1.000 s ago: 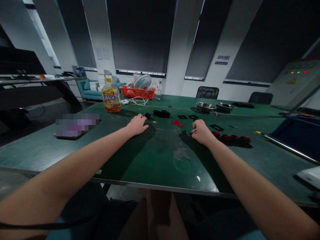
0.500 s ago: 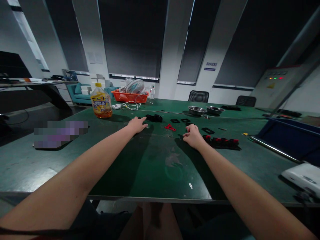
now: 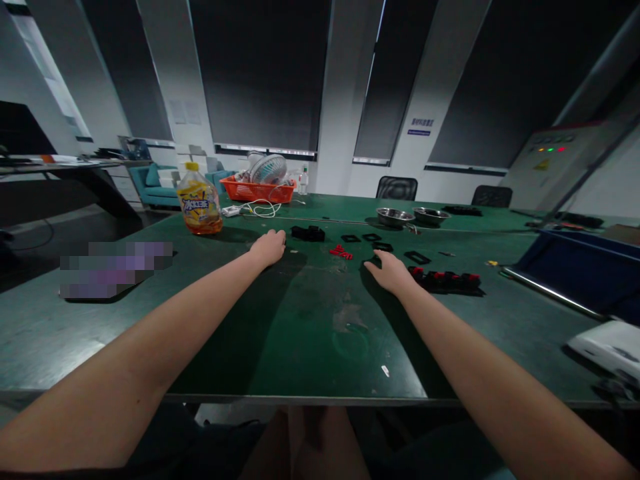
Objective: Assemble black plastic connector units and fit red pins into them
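Note:
My left hand (image 3: 269, 247) rests on the green table (image 3: 300, 333), its fingers curled in and no object visible in them. Just beyond its fingertips, and apart from them, lie several black parts (image 3: 308, 233) in a cluster. My right hand (image 3: 389, 269) is low over the table or on it, thumb and fingers apart, holding nothing I can see. A black frame-shaped piece (image 3: 383, 247) lies just past its fingers. Between the hands sits a small pile of red pieces (image 3: 341, 252). A row of black-and-red assembled parts (image 3: 447, 280) is partly behind my right wrist.
More flat black frames (image 3: 417, 257) lie around the right side. Two metal bowls (image 3: 395, 217) stand farther back. At left are a bottle of orange drink (image 3: 199, 203) and a blurred-out flat object (image 3: 117, 270). An orange basket (image 3: 257, 192) and a blue bin (image 3: 585, 270) flank the table.
My left hand has drawn back slightly from the black parts, and its fingers have curled in. The right hand has shifted a little, its thumb now farther from the fingers.

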The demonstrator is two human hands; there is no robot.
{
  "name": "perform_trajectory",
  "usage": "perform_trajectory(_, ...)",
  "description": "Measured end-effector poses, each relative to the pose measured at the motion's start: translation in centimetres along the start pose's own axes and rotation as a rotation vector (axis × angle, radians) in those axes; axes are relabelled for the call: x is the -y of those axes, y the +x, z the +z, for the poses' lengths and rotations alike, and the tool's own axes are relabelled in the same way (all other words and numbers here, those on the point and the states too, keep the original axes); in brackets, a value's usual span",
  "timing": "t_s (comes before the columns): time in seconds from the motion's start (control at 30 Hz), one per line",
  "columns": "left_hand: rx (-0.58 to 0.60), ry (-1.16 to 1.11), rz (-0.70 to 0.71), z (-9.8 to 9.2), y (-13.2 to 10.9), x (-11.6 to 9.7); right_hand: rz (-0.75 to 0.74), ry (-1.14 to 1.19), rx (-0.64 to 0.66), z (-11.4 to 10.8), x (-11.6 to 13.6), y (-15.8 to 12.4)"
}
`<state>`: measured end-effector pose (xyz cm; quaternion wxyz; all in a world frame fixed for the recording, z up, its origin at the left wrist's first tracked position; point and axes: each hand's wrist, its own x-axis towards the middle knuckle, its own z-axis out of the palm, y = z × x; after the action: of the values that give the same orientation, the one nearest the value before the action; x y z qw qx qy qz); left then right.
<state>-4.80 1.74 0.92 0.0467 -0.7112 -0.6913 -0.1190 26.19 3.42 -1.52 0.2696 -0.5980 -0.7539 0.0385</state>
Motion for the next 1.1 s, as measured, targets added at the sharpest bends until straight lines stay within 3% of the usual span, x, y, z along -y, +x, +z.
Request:
perform_trajectory(0.4, -0.07, -0.051, -0.018, 0.5, 0.0, 0.8, 0.021, -0.147, 0.133, 0.3, 0.2, 0.0)
perform_trajectory(0.73, -0.045, 0.008, 0.018, 0.3, 0.4, 0.7, 0.038, -0.203, 0.17, -0.1, 0.8, -0.1)
perform_trajectory(1.1, 0.025, 0.047, 0.061, -1.0, 0.1, 0.6, 0.033, -0.24, 0.171, -0.6, 1.1, -0.4)
